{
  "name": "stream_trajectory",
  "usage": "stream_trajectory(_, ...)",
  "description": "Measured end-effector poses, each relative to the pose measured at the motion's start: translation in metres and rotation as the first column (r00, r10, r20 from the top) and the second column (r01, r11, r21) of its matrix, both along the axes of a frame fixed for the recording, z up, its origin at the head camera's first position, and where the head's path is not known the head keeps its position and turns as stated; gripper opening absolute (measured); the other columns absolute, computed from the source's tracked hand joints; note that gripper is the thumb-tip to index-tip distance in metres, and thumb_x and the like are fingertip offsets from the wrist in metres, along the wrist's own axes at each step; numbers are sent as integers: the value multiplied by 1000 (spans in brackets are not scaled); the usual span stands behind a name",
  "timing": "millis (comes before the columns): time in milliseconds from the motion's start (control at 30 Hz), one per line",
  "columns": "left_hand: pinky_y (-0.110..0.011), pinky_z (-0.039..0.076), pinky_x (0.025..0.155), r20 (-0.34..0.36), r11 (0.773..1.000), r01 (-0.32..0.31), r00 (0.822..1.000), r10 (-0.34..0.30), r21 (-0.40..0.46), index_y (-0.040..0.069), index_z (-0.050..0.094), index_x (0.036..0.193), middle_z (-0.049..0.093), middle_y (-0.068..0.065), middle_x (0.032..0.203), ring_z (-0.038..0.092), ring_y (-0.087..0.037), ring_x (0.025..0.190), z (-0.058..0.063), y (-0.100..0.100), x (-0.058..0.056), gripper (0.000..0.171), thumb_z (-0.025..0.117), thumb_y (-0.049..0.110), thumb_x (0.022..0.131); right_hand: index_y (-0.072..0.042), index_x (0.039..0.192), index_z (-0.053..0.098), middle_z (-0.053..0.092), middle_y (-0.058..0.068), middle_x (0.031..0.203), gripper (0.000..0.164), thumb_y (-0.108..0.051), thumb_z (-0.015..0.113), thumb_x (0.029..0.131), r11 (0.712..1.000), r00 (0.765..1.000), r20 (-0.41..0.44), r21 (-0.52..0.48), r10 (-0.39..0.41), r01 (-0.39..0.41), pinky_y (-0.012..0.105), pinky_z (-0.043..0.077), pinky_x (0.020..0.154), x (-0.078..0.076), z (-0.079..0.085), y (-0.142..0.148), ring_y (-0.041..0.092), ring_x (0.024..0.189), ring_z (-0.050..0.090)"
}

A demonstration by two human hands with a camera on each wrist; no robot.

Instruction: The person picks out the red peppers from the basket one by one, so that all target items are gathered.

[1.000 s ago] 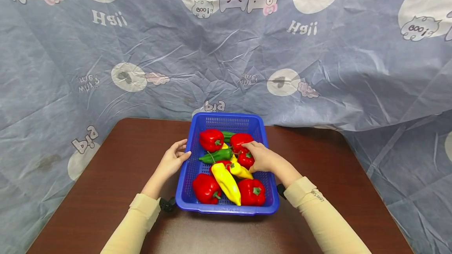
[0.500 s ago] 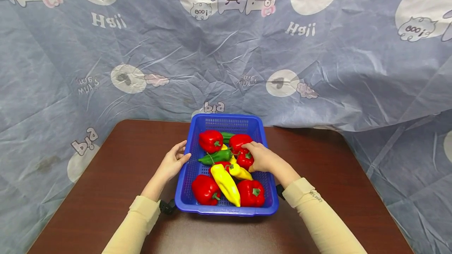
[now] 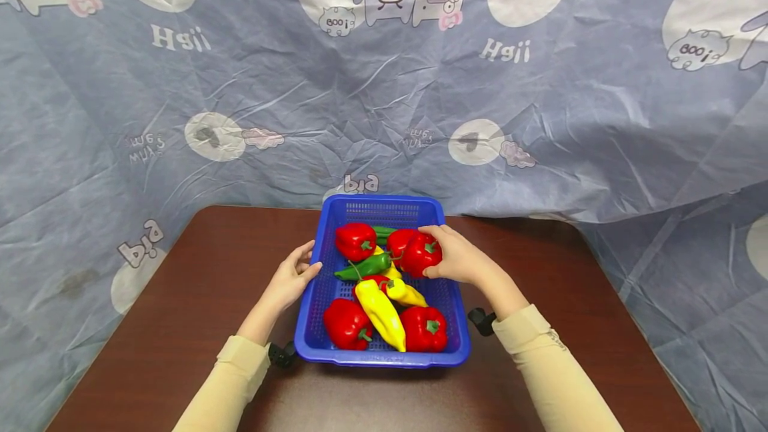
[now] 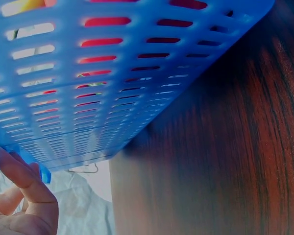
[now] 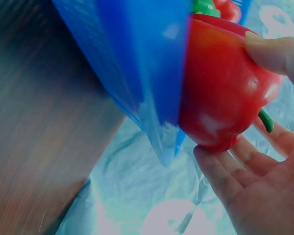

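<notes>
Red bell pepper pinched in right hand over blue basket

The backdrop sheet reads "Hgii" and "BOO"; lettering on the right sleeve is illegible. Only the right wrist view separates the fingers opposing the thumb. Only the left wrist view shows the basket's outer slots. Left hand meets the rim; whether it grips cannot be told.
</notes>
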State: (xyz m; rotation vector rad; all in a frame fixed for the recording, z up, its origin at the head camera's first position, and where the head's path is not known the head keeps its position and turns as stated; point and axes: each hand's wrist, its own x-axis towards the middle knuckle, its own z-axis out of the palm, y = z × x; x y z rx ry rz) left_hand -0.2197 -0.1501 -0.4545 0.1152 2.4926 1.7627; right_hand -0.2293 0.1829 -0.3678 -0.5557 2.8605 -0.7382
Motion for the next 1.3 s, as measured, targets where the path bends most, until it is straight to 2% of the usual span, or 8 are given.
stream_trajectory(200,-29,57,77,-3,1000,-9,1000,9,-3,1,33,152,49,-27,138,65,-26,98,0,0,0,59,58,9,99,-6,146,43,50,21,135,79,-20,78,76,996,997,-49,-81,-53,49,54,50,98,3,4,14,38,120,55)
stream_trajectory(333,-28,56,77,2,1000,-10,1000,10,3,2,33,152,48,-27,139,65,-25,98,0,0,-1,59,58,9,99,-3,146,42,51,23,135,80,-20,78,76,987,991,-103,-143,-90,75,55,47,101,4,2,24,38,120,53)
stream_trajectory(500,-26,55,77,3,1000,0,1000,0,4,1,32,152,47,-28,139,65,-24,99,1,0,0,59,58,9,99,-2,146,39,49,25,133,78,-17,77,79,957,978,-113,-250,-178,146,53,50,97,5,-3,37,39,115,54)
stream_trajectory(600,-24,54,75,2,1000,-2,1000,2,9,0,32,152,47,-28,139,65,-23,96,0,0,0,59,57,9,99,0,145,36,46,26,134,77,-14,76,81,912,965,-67,-351,-252,213,54,51,95,5,-5,45,41,115,56)
stream_trajectory(833,-22,54,71,11,999,-7,1000,7,38,1,31,152,47,-27,139,65,-20,93,-2,0,-1,60,57,10,99,1,149,22,39,28,141,82,-16,72,86,768,923,81,-531,-375,358,52,44,105,7,-13,64,42,125,47)
stream_trajectory(933,-21,54,71,13,999,-13,1000,12,47,2,31,153,48,-26,138,65,-18,92,-1,0,-1,60,58,10,99,-1,152,19,37,27,145,83,-18,69,89,715,904,142,-567,-404,409,32,48,98,9,-17,74,39,127,45)
stream_trajectory(1067,-20,54,70,14,998,-13,1000,12,61,1,31,153,47,-26,138,64,-17,91,-1,1,0,60,57,10,99,-6,156,18,36,25,149,81,-20,65,93,650,870,207,-594,-447,475,8,43,78,12,-22,87,36,128,43)
stream_trajectory(1300,-20,54,70,12,998,-7,1000,7,68,1,31,152,48,-27,137,64,-16,92,-1,1,1,60,57,9,99,-15,158,19,34,21,148,75,-21,61,96,563,832,244,-638,-499,525,7,46,78,17,-37,105,22,119,45)
